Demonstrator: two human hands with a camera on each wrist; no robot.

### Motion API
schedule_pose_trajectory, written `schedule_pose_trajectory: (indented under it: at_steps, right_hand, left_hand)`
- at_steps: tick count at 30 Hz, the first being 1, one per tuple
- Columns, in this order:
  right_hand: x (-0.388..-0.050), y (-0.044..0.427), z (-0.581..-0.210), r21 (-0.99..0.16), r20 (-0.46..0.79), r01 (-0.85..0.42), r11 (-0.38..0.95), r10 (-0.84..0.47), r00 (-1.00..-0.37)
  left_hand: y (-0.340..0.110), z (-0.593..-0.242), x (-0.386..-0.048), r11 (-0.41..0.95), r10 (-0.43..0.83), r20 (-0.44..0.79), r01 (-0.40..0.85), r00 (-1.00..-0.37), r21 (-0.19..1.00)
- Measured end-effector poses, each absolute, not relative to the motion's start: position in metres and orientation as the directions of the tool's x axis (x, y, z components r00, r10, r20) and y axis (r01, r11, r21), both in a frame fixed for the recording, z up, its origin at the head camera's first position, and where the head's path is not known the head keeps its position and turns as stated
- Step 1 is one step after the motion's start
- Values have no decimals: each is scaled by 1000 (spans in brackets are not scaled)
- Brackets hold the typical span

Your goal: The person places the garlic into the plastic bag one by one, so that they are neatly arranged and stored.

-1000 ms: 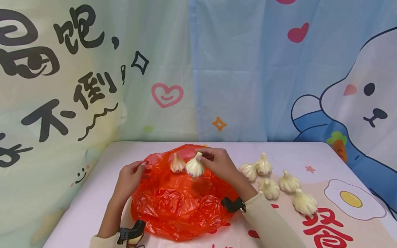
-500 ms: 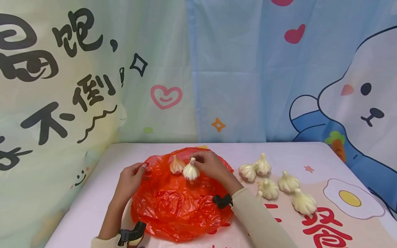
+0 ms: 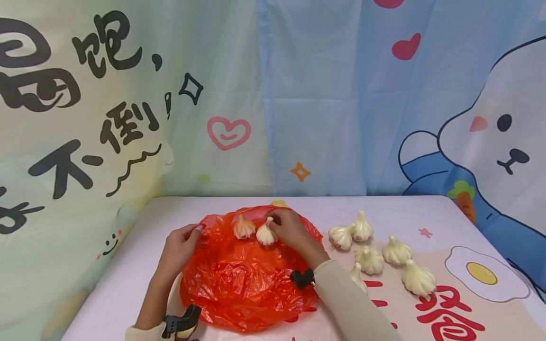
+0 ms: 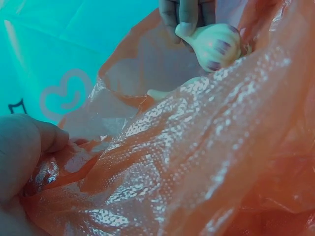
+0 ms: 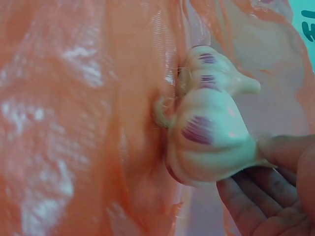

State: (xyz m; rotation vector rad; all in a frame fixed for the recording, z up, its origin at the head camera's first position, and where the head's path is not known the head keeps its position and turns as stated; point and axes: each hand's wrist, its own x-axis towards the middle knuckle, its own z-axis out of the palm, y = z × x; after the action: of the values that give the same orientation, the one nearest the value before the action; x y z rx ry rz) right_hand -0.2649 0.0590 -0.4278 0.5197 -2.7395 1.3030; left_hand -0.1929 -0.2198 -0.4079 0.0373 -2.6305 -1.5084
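A crumpled red plastic bag (image 3: 247, 279) lies spread on the table. The left hand (image 3: 180, 246) pinches its left edge between thumb and fingers; the left wrist view shows that hand (image 4: 24, 162) at the film. By its stem, the right hand (image 3: 291, 232) holds a garlic bulb (image 3: 266, 234) over the far part of the bag. Beside it another bulb (image 3: 244, 227) sits at the bag, tinted reddish. In the right wrist view the held bulb (image 5: 211, 142) touches or overlaps the other bulb (image 5: 216, 73), with the right hand (image 5: 280, 191) at its stem.
Several garlic bulbs lie right of the bag, among them one at the back (image 3: 362, 227), one nearer the front (image 3: 419, 278) and one partly behind the right sleeve (image 3: 357, 277). The printed table cover (image 3: 452, 227) meets a patterned curtain (image 3: 315, 118) behind.
The right hand has moved left and slightly down with its bulb, now close beside the other one. More of the bulb near the right sleeve shows. The left hand keeps its grip.
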Motion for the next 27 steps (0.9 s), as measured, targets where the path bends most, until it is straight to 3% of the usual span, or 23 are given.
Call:
schedule_pose_trajectory:
  at_steps: [5, 27]
  right_hand:
    - [-264, 57, -432, -741, 253, -352, 573, -247, -935]
    - [-264, 53, -437, -734, 276, -328, 594, -180, -944]
  left_hand:
    - [-220, -409, -192, 500, -82, 76, 25, -994, 866]
    - [-221, -411, -193, 501, -79, 81, 31, -994, 865]
